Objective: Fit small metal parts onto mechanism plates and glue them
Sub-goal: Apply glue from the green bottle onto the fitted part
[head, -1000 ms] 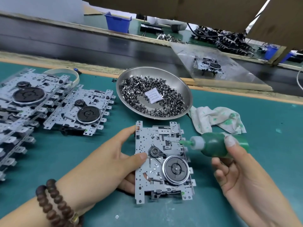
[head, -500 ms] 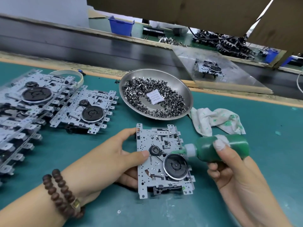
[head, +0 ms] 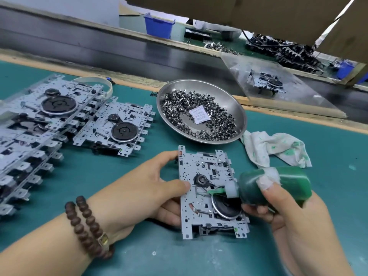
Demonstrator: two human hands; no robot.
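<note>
A grey mechanism plate (head: 201,198) with a black flywheel lies tilted on the green mat in front of me. My left hand (head: 147,188) grips its left edge, thumb on top and fingers curled underneath. My right hand (head: 292,214) holds a green glue bottle (head: 276,186) lying sideways. The bottle's green nozzle tip touches the plate just below the small black pulley near the plate's middle. A steel bowl (head: 238,108) behind the plate holds several small metal parts (head: 217,124) and a white paper slip.
More mechanism plates (head: 111,128) lie at the left, several stacked in overlapping rows. A white rag (head: 272,148) stained green lies right of the bowl. A dark conveyor belt (head: 139,48) runs behind the mat, with a clear ramp (head: 294,98) carrying one mechanism.
The glue bottle has moved left and down, its nozzle going from beside the plate's right edge to the spot below the pulley. My left hand keeps its hold on the plate.
</note>
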